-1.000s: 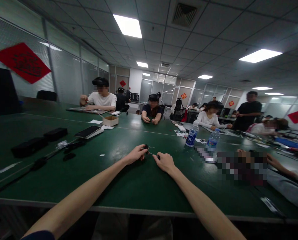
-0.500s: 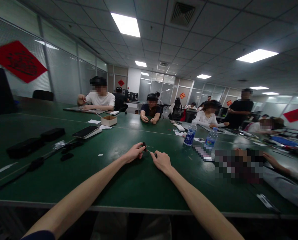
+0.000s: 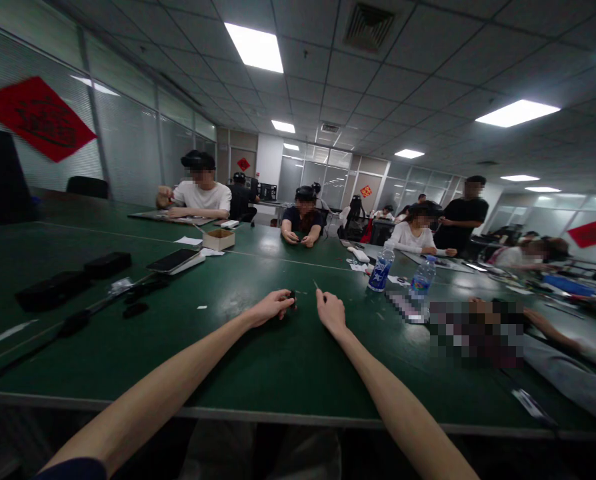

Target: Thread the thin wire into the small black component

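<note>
Over the green table (image 3: 258, 373), my left hand (image 3: 272, 307) is closed around a small black part (image 3: 292, 299), whose kind I cannot make out. My right hand (image 3: 331, 311) is closed on a thin pointed tool (image 3: 317, 285); its slim metal-looking tip sticks out past the thumb, pointing up and away from me. Its handle is hidden in the fingers. The tool's tip and the black part are apart, with a gap of bare tabletop between the two hands.
Two water bottles (image 3: 381, 268) stand right of my hands. To the left lie a phone (image 3: 174, 261), black boxes (image 3: 107, 264), small black pieces (image 3: 135, 309) and a cable. An open cardboard box (image 3: 219, 239) sits farther off. Other people sit around the table; a person's arm (image 3: 553, 330) rests at right.
My right hand has drawn back to the right, and the tool's tip has left the black part and now points upward. My left hand has turned slightly, still holding the part.
</note>
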{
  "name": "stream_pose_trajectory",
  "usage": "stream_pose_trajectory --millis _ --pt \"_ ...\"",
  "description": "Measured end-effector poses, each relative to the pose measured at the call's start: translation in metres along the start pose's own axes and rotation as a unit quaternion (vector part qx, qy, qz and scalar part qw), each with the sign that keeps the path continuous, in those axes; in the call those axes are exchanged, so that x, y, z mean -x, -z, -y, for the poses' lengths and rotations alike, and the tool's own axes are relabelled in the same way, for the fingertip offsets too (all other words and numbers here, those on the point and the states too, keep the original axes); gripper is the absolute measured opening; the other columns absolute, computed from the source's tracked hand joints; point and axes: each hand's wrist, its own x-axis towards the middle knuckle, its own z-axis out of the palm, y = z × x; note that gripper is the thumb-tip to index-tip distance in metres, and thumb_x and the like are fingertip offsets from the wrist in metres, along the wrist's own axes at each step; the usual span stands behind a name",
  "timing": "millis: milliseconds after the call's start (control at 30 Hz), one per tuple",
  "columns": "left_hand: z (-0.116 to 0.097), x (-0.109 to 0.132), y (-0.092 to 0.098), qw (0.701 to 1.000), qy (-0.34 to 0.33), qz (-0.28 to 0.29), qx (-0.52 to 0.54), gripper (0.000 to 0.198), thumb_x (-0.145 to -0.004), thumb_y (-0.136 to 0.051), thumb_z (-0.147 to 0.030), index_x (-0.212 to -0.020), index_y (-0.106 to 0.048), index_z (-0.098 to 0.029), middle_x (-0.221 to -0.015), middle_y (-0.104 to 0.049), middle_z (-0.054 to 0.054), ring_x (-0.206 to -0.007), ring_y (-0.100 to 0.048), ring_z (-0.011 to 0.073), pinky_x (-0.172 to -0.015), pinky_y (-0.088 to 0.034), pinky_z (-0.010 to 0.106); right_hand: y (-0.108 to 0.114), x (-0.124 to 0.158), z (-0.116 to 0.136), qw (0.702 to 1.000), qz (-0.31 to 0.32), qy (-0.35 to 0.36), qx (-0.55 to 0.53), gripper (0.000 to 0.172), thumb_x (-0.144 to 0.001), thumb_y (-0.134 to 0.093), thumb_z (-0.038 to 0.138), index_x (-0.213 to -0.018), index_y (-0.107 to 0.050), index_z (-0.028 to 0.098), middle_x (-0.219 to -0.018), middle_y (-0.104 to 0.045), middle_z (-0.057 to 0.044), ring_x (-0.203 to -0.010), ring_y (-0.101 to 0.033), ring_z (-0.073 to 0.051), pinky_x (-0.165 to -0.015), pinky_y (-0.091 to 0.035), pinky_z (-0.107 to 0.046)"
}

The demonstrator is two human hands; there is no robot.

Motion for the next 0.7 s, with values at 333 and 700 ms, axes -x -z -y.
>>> stream_pose_trajectory --millis 333,700 --pt "0.003 0.000 -0.001 1.000 -0.007 -0.008 -0.011 0.037 -0.079 -0.057 -0.044 -0.098 -0.055 -0.012 -0.088 -0.063 0.008 -0.051 -0.047 0.0060 -0.045 -0.038 0.019 0.035 -0.011 -0.037 0.999 -0.040 0.007 -0.013 0.063 -0.094 -0.015 0.056 -0.084 -0.064 0.018 -0.078 -0.067 -0.008 -0.070 -0.061 -0.019 -0.062 -0.039 -0.027" --pt "0.011 -0.005 0.002 0.999 0.001 -0.039 0.028 0.037 -0.078 -0.060 -0.044 -0.095 -0.055 -0.011 -0.083 -0.063 0.007 -0.048 -0.047 0.0050 -0.044 -0.037 0.018 0.006 0.014 0.006 0.975 0.089 0.182 0.092 0.053 -0.091 -0.028 0.060 -0.089 -0.066 0.022 -0.088 -0.068 -0.005 -0.083 -0.060 -0.017 -0.073 -0.038 -0.024"
